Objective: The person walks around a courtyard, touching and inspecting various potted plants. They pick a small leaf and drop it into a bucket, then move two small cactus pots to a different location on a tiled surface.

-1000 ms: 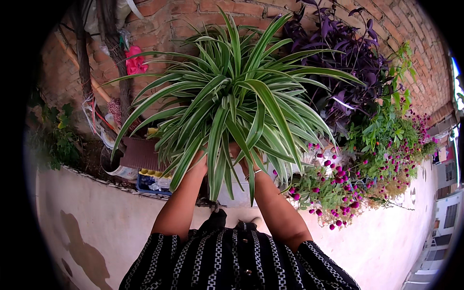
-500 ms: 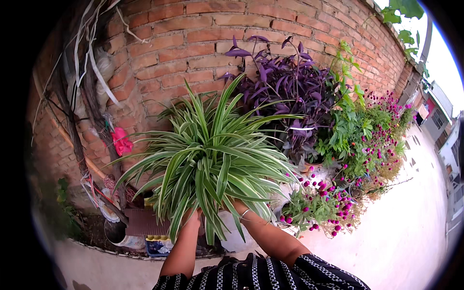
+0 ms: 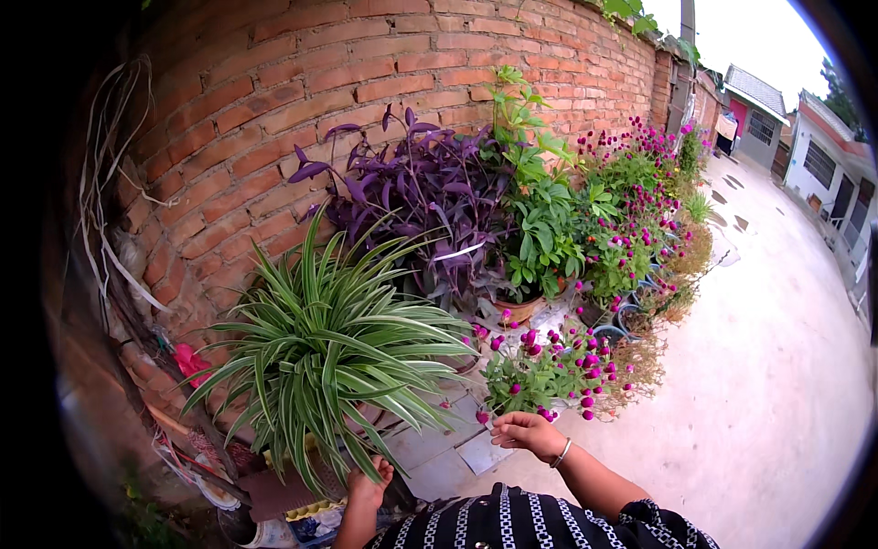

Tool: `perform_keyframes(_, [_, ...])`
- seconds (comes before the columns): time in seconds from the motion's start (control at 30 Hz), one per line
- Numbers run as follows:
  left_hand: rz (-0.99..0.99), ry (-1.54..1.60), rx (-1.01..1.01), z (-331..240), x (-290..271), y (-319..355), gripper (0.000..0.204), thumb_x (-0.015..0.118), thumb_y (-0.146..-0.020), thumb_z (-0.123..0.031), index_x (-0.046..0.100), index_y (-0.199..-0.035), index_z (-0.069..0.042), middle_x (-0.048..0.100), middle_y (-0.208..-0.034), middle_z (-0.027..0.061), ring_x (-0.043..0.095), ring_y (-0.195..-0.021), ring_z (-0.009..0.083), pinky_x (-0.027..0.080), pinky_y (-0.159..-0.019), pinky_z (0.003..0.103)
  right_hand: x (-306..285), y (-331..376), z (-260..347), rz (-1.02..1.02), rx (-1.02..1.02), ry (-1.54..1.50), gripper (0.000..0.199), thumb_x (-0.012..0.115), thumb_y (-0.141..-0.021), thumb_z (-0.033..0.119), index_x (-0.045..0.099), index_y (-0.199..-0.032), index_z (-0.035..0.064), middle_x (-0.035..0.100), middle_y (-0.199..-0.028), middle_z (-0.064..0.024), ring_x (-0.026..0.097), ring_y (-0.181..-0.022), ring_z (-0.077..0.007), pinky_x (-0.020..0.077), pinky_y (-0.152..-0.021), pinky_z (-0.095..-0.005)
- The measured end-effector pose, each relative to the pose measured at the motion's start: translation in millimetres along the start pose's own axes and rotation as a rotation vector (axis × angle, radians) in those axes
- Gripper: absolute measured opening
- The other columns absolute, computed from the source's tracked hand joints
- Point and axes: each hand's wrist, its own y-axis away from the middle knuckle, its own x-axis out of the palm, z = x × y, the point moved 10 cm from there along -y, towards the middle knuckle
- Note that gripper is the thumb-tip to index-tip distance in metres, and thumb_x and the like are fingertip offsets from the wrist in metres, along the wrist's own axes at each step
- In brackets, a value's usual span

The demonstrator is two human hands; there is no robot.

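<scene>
A spider plant with long green leaves striped in white stands low against the brick wall, its pot almost wholly covered by foliage. Just beneath its front leaf tips is my left hand, its fingers loosely bent and partly behind a leaf; I see nothing held in it. My right hand is off the plant, fingers slightly curled and apart from the thumb, with nothing in it. A low plant with round magenta flowers grows just beyond my right hand.
Behind stands a purple-leaved plant beside a green leafy one, under the brick wall. More potted magenta flowers line the wall to the right, along a pale concrete path. Dry stems, white strips and a pink bag are at left.
Both hands were under the spider plant's leaves; my right hand has come away to the right and my left has drawn back toward me. The view has swung right.
</scene>
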Motion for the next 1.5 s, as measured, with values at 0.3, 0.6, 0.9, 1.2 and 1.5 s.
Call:
perform_keyframes(0.3, [0.409, -0.048, 0.213, 7, 243, 100, 0.009, 0.054, -0.09, -0.015, 0.057, -0.09, -0.006, 0.062, -0.076, 0.0036, 0.063, -0.076, 0.0167, 0.051, -0.068, 0.027, -169, 190, 89, -0.269, -0.395, -0.005, 0.016, 0.055, -0.088, 0.01, 0.056, -0.101, 0.0, 0.062, -0.097, -0.0111, 0.063, -0.088, -0.0207, 0.051, -0.079, -0.0308])
perform_keyframes(0.6, [0.658, -0.081, 0.212, 87, 449, 168, 0.014, 0.049, -0.091, -0.01, 0.056, -0.102, -0.005, 0.062, -0.088, 0.0061, 0.061, -0.089, 0.0177, 0.048, -0.083, 0.032, -335, 372, 92, -0.636, -0.504, -0.047, 0.011, 0.058, -0.083, 0.009, 0.058, -0.083, -0.0015, 0.062, -0.08, -0.0102, 0.062, -0.079, -0.0206, 0.0501, -0.074, -0.0319])
perform_keyframes(0.9, [0.679, -0.227, 0.235, 132, 589, 127, 0.011, 0.058, -0.086, -0.007, 0.057, -0.096, -0.005, 0.062, -0.085, 0.0044, 0.062, -0.084, 0.0162, 0.05, -0.08, 0.031, -458, 412, 94, -0.85, -0.542, -0.001, 0.017, 0.058, -0.076, -0.007, 0.057, -0.092, -0.002, 0.062, -0.08, -0.0073, 0.062, -0.076, -0.0152, 0.0487, -0.071, -0.026])
perform_keyframes(1.2, [0.814, -0.14, 0.104, 203, 832, 73, 0.008, 0.054, -0.088, -0.008, 0.054, -0.096, -0.005, 0.058, -0.086, 0.0036, 0.059, -0.081, 0.0149, 0.048, -0.079, 0.03, -602, 475, 187, -1.235, -0.603, 0.221, 0.012, 0.053, -0.081, -0.004, 0.059, -0.092, -0.0054, 0.061, -0.077, -0.0085, 0.062, -0.074, -0.0175, 0.0496, -0.07, -0.0277])
perform_keyframes(1.5, [0.905, -0.08, 0.113, 261, 1036, 59, 0.009, 0.046, -0.093, -0.013, 0.052, -0.094, -0.006, 0.053, -0.071, 0.0009, 0.059, -0.08, 0.0169, 0.047, -0.08, 0.033, -784, 527, 227, -1.429, -0.6, 0.156, 0.009, 0.052, -0.083, 0.003, 0.058, -0.079, -0.0022, 0.064, -0.082, -0.0115, 0.061, -0.082, -0.0185, 0.0479, -0.078, -0.0294])
